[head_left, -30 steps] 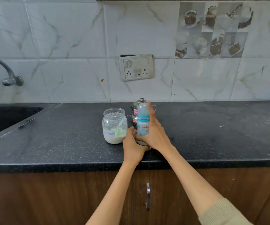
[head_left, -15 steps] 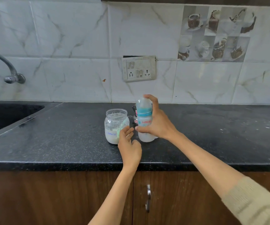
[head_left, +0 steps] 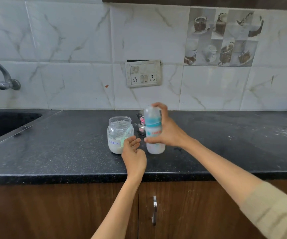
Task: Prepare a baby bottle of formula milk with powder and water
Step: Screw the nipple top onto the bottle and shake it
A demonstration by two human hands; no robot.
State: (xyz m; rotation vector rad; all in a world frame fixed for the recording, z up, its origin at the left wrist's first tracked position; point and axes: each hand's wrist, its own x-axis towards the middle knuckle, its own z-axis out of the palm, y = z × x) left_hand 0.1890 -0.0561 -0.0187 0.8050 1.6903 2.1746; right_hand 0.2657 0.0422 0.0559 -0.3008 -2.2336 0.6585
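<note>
A black sink (head_left: 4, 121) sits at the far left of the dark table (head_left: 70, 152). Toward the middle stands an open glass jar (head_left: 119, 133) of white powder, labelled "Formula". Just beside it, the left hand (head_left: 133, 156) hovers with fingers loosely spread, empty. The right hand (head_left: 165, 131) wraps around the capped baby bottle (head_left: 154, 133), forefinger over its top, in front of a small steel pot (head_left: 140, 124).
</note>
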